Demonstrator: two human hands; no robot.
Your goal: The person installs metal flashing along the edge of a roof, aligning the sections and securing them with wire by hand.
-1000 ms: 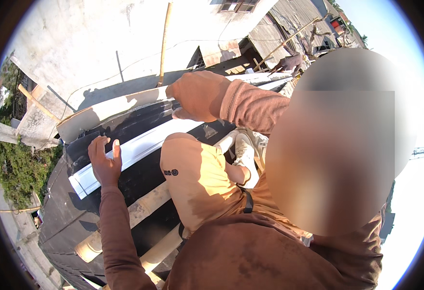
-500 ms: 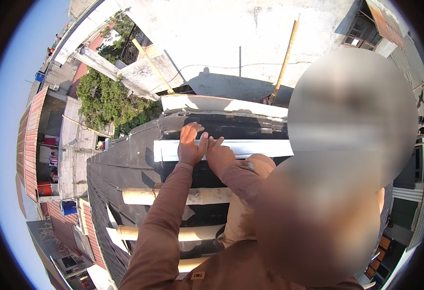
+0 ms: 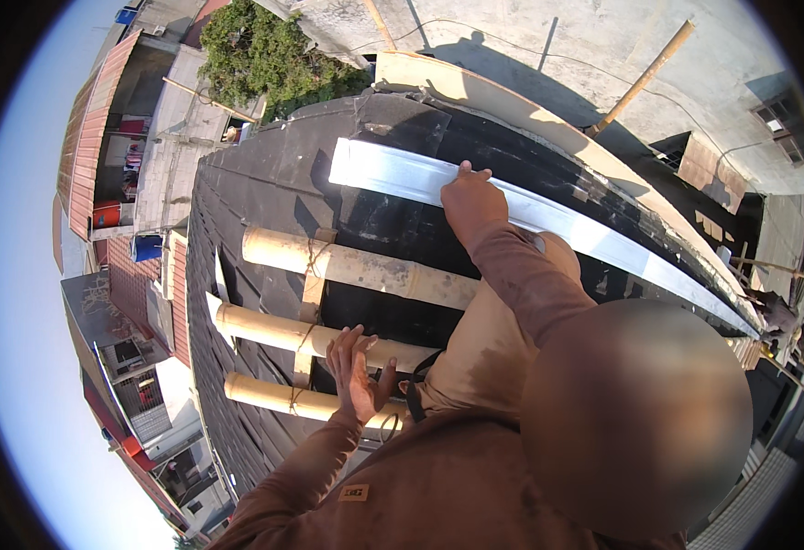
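Observation:
A long shiny metal strip (image 3: 388, 172) with a folded ridge lies across the dark roof (image 3: 402, 124), running from upper left down to the far right. My right hand (image 3: 473, 203) is closed over the strip, its fingers curled at the far edge. Lower and to the left, my left hand (image 3: 358, 374) is off the strip, fingers spread and bent. It is close above the middle bamboo pole (image 3: 260, 327) and the near bamboo pole (image 3: 269, 392), and seems to hold nothing. Whether it touches either pole I cannot tell.
A third bamboo pole (image 3: 356, 268) lies nearer the strip; wire lashes the poles to a wooden crosspiece (image 3: 313, 298). My bent leg (image 3: 484, 344) rests over the pole ends. Beyond the roof edge stands a concrete wall (image 3: 530, 69). A blurred patch hides the lower right.
My left hand has left the strip and drawn back toward the bamboo poles. My right hand stays on the strip. The view has turned, showing more of the strip's right end.

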